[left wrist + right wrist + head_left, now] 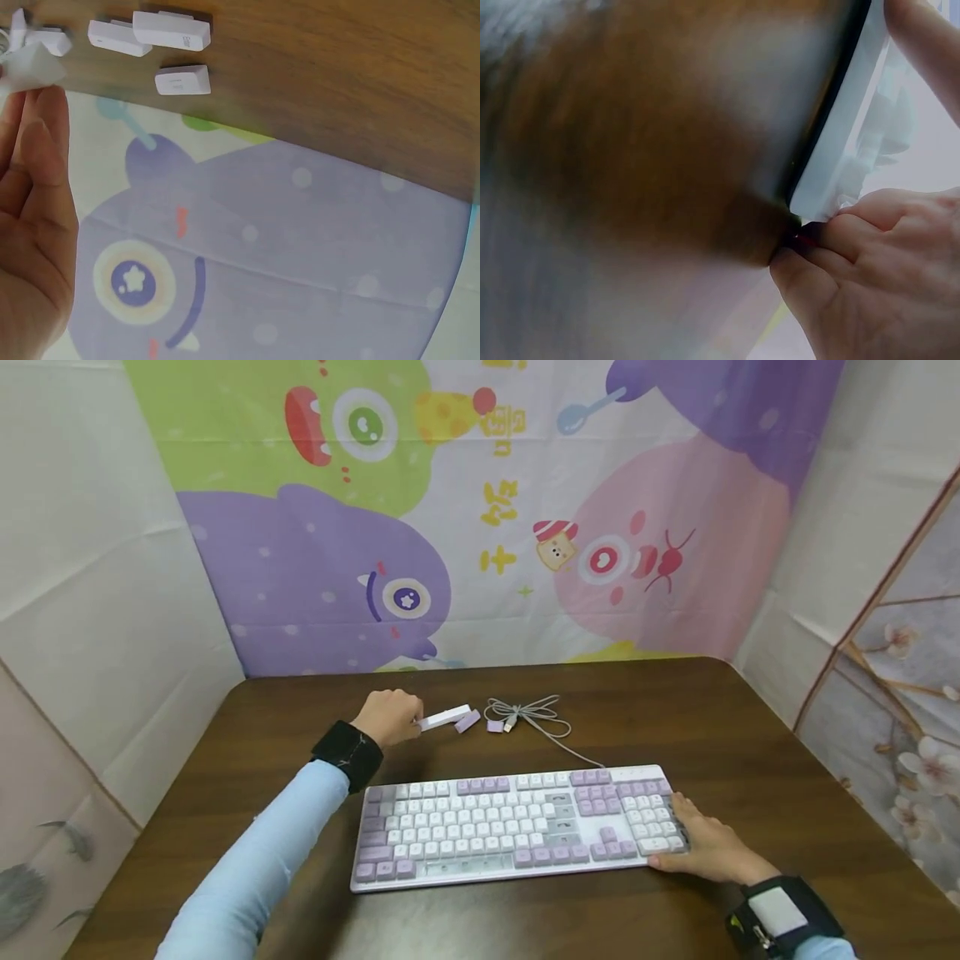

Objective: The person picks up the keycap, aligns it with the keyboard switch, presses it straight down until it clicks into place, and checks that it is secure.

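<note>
A white-and-lilac keyboard (480, 827) lies across the table, with bare grey spots where the space bar and several right-side keycaps sit on such a board. Behind it, my left hand (390, 717) pinches one end of a long white space bar keycap (444, 718). In the left wrist view that keycap (34, 67) looks blurred at my fingertips. Lilac keycaps (467, 721) lie by its far end. Farther from my fingers, an Enter keycap (171, 30) and a smaller keycap (184, 80) rest on the wood. My right hand (708, 843) grips the keyboard's right end, thumb on the near edge.
A coiled grey USB cable (528, 717) lies behind the keyboard and runs to its back edge; a lilac keycap (495, 726) sits by the plug. The brown table (510, 927) ends at a cartoon-printed cloth (480, 610), with pale panels at both sides.
</note>
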Demonstrator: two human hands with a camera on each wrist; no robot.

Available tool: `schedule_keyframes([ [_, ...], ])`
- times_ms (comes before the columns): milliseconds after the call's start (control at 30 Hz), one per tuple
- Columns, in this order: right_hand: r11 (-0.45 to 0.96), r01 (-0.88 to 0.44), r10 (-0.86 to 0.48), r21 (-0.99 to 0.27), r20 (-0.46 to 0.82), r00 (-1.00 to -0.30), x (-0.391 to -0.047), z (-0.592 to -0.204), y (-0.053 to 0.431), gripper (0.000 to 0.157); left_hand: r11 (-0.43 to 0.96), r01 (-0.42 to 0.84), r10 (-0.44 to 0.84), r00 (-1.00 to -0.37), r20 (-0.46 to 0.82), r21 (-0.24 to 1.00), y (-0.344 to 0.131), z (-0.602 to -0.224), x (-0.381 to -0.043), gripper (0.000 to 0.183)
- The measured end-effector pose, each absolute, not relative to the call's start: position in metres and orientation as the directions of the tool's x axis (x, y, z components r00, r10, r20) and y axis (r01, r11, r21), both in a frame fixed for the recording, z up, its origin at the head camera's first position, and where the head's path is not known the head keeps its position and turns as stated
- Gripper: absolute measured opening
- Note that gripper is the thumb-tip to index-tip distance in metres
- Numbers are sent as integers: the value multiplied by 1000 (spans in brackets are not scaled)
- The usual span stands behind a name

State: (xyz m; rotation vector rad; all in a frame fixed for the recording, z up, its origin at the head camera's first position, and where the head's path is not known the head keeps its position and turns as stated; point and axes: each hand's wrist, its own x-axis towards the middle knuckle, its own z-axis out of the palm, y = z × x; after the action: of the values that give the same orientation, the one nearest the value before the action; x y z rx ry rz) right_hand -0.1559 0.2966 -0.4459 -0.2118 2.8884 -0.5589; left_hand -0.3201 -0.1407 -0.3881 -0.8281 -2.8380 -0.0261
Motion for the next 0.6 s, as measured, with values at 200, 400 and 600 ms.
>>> schedule_keyframes([
  [200,921,-128,-193,-367,-145,-970,-155,-448,299,109,822,570,560,-809,178,9,-150,-387,-293,16],
  [400,920,-128,-200,-370,-162,-966,-154,-451,296,111,805,592,584,-801,133,28,-152,-389,-267,16],
  [600,944,-167,-204,-284,-106,-973,-151,-444,291,104,758,652,645,-746,169,-17,-148,-390,-246,2],
])
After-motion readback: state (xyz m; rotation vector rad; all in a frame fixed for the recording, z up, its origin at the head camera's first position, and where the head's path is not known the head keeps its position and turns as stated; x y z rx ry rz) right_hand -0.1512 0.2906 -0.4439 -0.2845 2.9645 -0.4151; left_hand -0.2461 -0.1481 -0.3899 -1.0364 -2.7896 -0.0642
